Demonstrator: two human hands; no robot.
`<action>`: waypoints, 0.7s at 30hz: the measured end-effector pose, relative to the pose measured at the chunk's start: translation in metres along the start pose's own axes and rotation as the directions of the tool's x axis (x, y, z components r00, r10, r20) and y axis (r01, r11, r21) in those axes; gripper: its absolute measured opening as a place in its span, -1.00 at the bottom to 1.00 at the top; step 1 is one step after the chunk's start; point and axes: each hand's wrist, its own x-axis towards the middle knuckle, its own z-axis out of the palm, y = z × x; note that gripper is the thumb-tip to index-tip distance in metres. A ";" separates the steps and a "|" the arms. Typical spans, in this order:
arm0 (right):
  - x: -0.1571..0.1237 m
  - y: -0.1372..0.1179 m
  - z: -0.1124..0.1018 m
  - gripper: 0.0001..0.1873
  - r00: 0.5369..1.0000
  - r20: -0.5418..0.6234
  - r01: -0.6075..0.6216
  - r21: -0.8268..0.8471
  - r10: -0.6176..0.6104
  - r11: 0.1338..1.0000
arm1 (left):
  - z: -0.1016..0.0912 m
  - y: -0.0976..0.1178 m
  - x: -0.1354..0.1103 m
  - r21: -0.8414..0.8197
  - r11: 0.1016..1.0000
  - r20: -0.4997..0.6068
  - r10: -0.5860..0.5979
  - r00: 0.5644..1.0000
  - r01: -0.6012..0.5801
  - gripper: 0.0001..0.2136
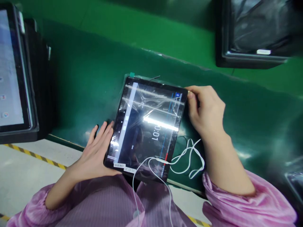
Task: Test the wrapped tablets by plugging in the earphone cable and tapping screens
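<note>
A black tablet (pixel 146 126) lies tilted over the near edge of the green work surface, its lit screen under clear film and showing a timer. My left hand (pixel 97 154) grips its left edge, thumb along the near corner and fingers partly out of sight. At the far right corner my right hand (pixel 205 108) is closed in a pinch, on a small pale piece at the tablet's edge that looks like the earphone plug (pixel 188 92). White earphone cord (pixel 187 154) lies looped beside the tablet, crosses its near corner and runs up towards me.
At left stands a stack of black tablets (pixel 33 88), the top one lit. Another dark stack with film (pixel 258 34) is on the brighter green strip (pixel 118 25) at far right. A film-covered item (pixel 294 183) shows at the right edge. Yellow-black tape (pixel 35 155) marks the pale floor.
</note>
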 end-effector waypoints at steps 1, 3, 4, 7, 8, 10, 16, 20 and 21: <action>0.000 0.002 0.002 -0.68 1.000 -0.001 0.002 0.007 -0.002 1.000 | 0.001 -0.001 -0.001 0.013 1.000 -0.009 0.007 1.000 -0.007 0.36; 0.000 0.005 0.005 -0.67 1.000 0.006 -0.004 0.028 0.004 1.000 | 0.003 -0.003 -0.003 0.040 0.999 -0.020 0.010 1.000 -0.009 0.36; 0.001 0.007 0.007 -0.68 1.000 0.013 -0.008 0.038 0.007 0.999 | 0.004 -0.005 -0.004 0.052 0.999 -0.021 0.007 1.000 -0.006 0.37; 0.003 0.010 0.012 -0.70 0.999 0.036 -0.020 0.065 0.018 0.998 | 0.009 -0.009 -0.007 0.076 0.997 -0.033 0.003 0.999 -0.001 0.38; 0.004 0.011 0.012 -0.70 0.999 0.042 -0.025 0.079 0.021 0.997 | 0.010 -0.010 -0.007 0.083 0.997 -0.042 0.005 0.999 -0.002 0.38; 0.006 0.011 0.013 -0.71 0.998 0.055 -0.036 0.113 0.030 0.993 | 0.013 -0.012 -0.008 0.098 0.995 -0.063 0.011 0.998 -0.005 0.37; 0.012 0.012 0.013 -0.70 0.978 0.175 -0.153 0.246 0.111 0.957 | 0.024 -0.022 -0.009 0.174 0.985 -0.143 0.032 0.989 -0.007 0.38; 0.017 0.010 0.016 -0.70 0.983 0.162 -0.121 0.211 0.087 0.970 | 0.043 -0.042 -0.012 0.205 0.977 -0.244 0.110 0.963 -0.060 0.38; 0.019 0.011 0.017 -0.70 0.985 0.155 -0.109 0.191 0.080 0.975 | 0.049 -0.048 -0.012 0.204 0.977 -0.273 0.108 0.956 -0.052 0.37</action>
